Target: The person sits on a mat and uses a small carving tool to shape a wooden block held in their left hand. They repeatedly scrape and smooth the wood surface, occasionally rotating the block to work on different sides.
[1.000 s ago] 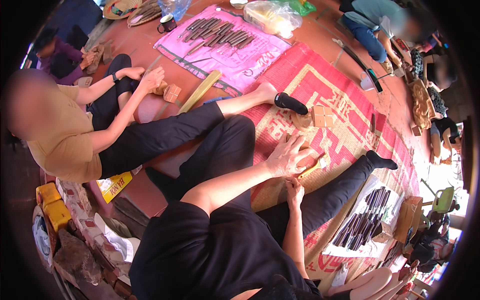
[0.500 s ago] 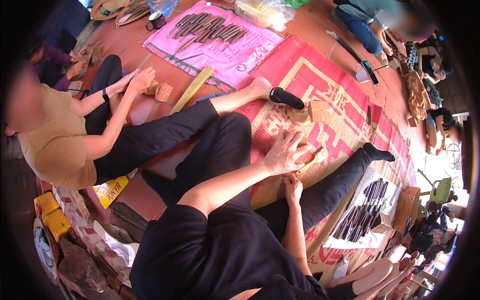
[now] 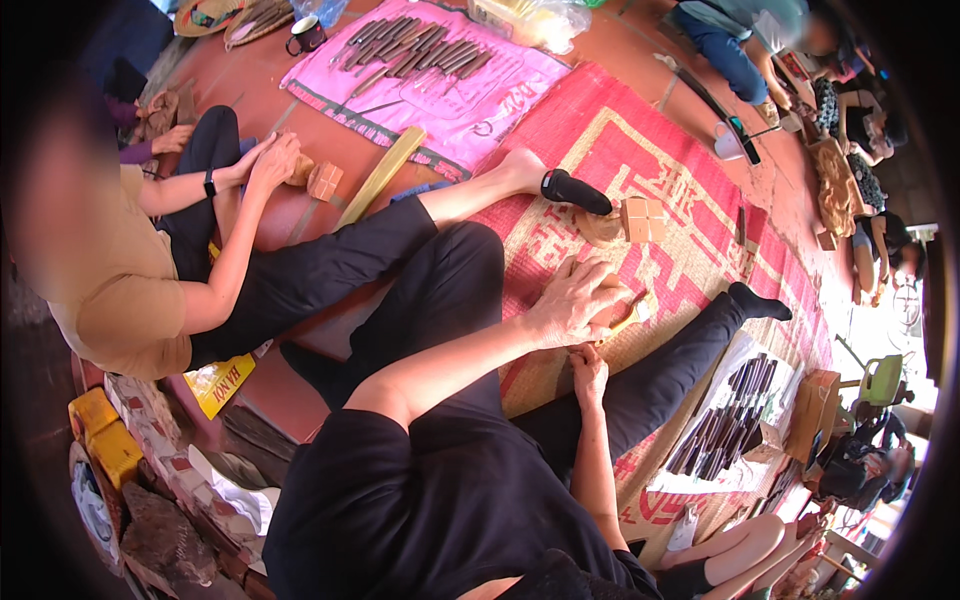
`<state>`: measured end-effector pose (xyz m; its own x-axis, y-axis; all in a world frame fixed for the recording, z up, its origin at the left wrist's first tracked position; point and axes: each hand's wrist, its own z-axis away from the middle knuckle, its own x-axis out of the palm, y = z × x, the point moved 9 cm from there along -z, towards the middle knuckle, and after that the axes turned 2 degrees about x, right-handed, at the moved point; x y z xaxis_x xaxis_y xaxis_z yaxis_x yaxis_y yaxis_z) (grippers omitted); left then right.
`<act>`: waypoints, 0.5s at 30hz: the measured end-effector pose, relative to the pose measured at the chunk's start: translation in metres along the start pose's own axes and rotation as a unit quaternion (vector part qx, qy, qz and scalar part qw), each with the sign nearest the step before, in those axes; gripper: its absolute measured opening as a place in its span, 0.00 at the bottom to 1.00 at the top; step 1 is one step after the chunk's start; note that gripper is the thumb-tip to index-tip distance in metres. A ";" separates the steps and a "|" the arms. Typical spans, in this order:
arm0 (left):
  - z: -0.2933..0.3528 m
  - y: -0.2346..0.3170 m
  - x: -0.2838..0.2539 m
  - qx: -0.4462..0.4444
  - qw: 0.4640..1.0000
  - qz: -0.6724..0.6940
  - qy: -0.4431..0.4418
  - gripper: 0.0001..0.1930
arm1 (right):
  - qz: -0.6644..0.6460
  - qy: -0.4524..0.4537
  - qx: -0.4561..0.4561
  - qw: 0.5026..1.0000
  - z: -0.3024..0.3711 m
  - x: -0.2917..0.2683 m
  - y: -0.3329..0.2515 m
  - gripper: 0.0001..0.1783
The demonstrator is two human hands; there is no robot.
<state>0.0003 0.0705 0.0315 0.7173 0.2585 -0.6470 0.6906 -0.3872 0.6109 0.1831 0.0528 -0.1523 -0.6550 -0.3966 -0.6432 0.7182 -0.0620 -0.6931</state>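
Here the left hand lies spread, fingers curled over a small wooden block on the red woven mat, pressing it down. Just below the block, the right hand is closed around a thin tool handle whose tip meets the block. Beyond the block, farther up the mat, sit two pale wood blocks. A neighbouring person's hands work another block well left of it.

One head-worn fisheye view — looking steeply down, close over the red mat.
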 end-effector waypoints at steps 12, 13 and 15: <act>0.023 -0.259 -0.178 -0.209 0.951 -0.155 0.164 0.24 | -0.042 0.008 0.096 0.994 -0.010 0.003 0.005 0.06; 0.032 -0.291 -0.190 -0.242 0.936 -0.209 0.146 0.25 | -0.028 0.008 0.118 0.993 -0.009 0.002 0.010 0.07; 0.045 -0.341 -0.212 -0.328 0.906 -0.254 0.088 0.29 | -0.044 0.022 0.117 0.992 -0.008 0.003 0.017 0.06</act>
<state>-0.3911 0.1076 -0.0603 0.2559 0.4151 -0.8731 0.8002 0.4158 0.4322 0.1915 0.0582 -0.1685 -0.7241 -0.3395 -0.6003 0.6887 -0.3082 -0.6563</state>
